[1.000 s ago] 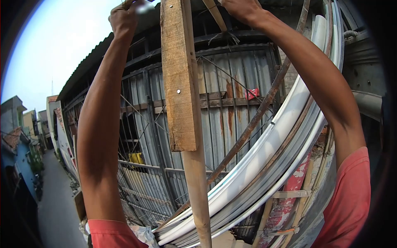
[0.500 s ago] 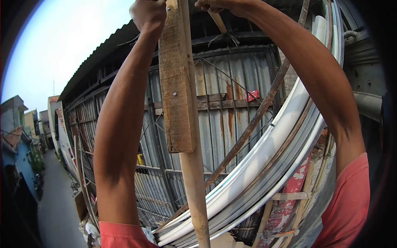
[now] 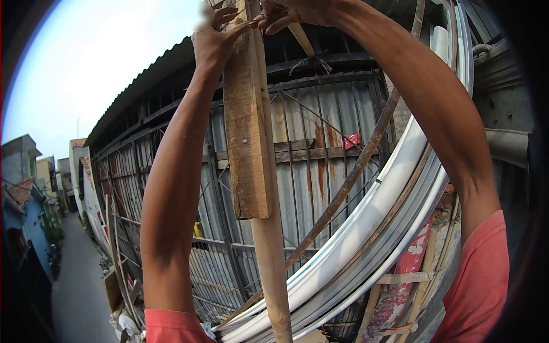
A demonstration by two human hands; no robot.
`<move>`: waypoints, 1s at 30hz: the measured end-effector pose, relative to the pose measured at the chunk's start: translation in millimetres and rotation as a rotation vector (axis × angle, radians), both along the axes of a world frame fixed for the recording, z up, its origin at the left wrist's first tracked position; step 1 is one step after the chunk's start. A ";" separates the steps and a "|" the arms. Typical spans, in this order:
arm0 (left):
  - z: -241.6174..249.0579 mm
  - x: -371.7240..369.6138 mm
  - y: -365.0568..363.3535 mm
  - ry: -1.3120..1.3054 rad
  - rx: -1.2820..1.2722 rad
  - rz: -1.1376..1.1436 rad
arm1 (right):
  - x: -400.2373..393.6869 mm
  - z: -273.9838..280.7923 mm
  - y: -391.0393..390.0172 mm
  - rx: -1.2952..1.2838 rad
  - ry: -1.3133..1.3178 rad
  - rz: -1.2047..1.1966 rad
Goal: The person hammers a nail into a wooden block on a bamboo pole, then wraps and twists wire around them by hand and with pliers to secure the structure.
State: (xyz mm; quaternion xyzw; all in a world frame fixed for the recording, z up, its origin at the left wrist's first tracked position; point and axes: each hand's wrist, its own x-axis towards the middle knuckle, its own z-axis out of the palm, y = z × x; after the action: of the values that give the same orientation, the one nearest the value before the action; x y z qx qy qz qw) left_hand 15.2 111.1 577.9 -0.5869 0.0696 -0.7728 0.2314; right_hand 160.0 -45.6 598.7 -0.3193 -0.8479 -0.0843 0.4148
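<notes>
Both arms reach up to the top edge of the head view. My left hand (image 3: 220, 35) is at the left side of a wooden board (image 3: 247, 126), its fingers stretched across the front. My right hand (image 3: 291, 12) is close by on the board's right side, fingers bent and partly cut off by the frame. Thin dark wire (image 3: 243, 8) shows between the hands; which fingers pinch it is unclear. The board, with a nail head in it, stands upright against a round bamboo pole (image 3: 269, 263).
Behind is a corrugated metal wall (image 3: 297, 188) with a rusty diagonal bar (image 3: 343, 191). Long white pipes (image 3: 366, 211) curve up on the right, above a bamboo ladder (image 3: 403, 278). A narrow lane (image 3: 80, 274) runs along the left.
My left hand has opened out from a closer-curled pose and moved onto the board's front. My right hand has come nearer to it. The board and background sit slightly lower and further right.
</notes>
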 end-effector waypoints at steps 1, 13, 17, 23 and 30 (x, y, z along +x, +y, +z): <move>-2.2 0.3 -2.2 -0.004 0.002 0.001 | -3.4 -4.1 -4.7 -0.055 -0.017 0.066; -22.5 4.5 -41.5 0.218 -0.134 0.025 | -18.1 -3.4 -46.6 0.058 -0.498 -0.245; -13.2 17.1 -34.4 0.162 0.085 -0.130 | -16.9 -0.6 -32.9 0.343 -0.445 -0.259; -14.6 10.9 -41.4 -0.030 -0.075 0.147 | 28.5 9.5 -5.9 0.921 -0.467 -0.218; -12.1 6.2 -45.8 0.038 -0.082 0.203 | 15.7 -2.0 34.8 0.863 -0.277 -0.790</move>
State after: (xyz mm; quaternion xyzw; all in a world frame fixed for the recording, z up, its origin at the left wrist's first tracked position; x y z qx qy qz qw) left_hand 21.4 65.3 565.7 -0.6142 -0.0175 -0.7365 0.2828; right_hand 175.7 -10.9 596.7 -0.3989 -0.6006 -0.6094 0.3297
